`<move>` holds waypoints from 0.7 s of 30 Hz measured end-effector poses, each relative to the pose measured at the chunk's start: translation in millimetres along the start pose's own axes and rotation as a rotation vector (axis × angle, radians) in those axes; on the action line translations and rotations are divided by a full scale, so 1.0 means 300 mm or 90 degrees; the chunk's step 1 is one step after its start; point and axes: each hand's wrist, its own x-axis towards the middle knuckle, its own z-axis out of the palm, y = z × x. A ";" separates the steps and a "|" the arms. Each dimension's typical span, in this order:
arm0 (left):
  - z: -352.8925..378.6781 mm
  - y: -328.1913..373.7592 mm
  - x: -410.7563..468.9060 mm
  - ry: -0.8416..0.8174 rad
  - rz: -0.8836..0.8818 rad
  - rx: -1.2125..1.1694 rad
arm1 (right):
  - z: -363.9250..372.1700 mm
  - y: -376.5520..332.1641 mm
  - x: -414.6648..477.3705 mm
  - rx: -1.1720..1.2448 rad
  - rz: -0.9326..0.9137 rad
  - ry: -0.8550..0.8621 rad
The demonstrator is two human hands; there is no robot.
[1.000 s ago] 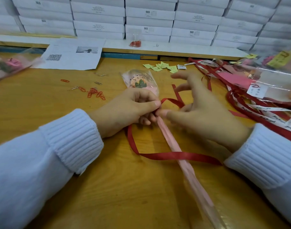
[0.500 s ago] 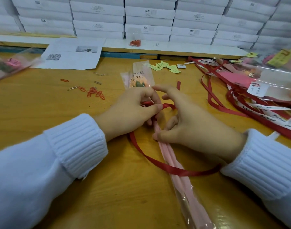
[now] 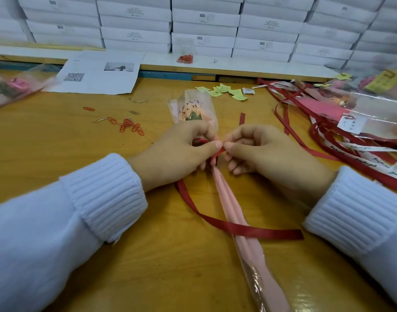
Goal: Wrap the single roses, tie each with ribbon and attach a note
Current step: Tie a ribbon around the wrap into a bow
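Wooden worktable [image 3: 148, 278], seen from the head camera. Nearest us lies the wrapped rose [image 3: 235, 212], set lengthwise with its pink sleeve tail toward us and its bloom end far. One loose tail of the red ribbon [image 3: 238, 227] crosses over the sleeve just on the near side of the hands.

We record the left hand [image 3: 177, 154] pinching a ribbon loop between thumb and forefinger, its other fingers curled against the sleeve. The right hand [image 3: 267, 154] pinches the ribbon at the same spot, and the thumb tips nearly touch.

Our judgement: wrapping is done and the tie is in progress, not yet drawn tight. We see no note on this rose.

Farther off are paper clips [image 3: 130, 127] at left, green note slips [image 3: 224, 91] beyond the bloom, and spare ribbons [image 3: 350, 149] at right. Bagged roses [image 3: 373, 104] at far right look finished. White boxes [image 3: 204, 25] line the back.
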 end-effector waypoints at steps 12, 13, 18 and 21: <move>-0.008 0.008 -0.007 -0.047 -0.010 0.000 | -0.017 0.002 -0.003 0.210 -0.047 -0.010; -0.009 0.008 -0.008 -0.050 -0.007 0.006 | -0.016 0.003 -0.002 0.210 -0.065 -0.008; -0.007 0.010 -0.008 -0.067 0.008 -0.003 | -0.009 0.007 0.007 0.239 -0.122 0.021; -0.010 0.012 -0.009 -0.092 0.013 -0.012 | -0.009 0.002 0.008 0.269 -0.130 0.030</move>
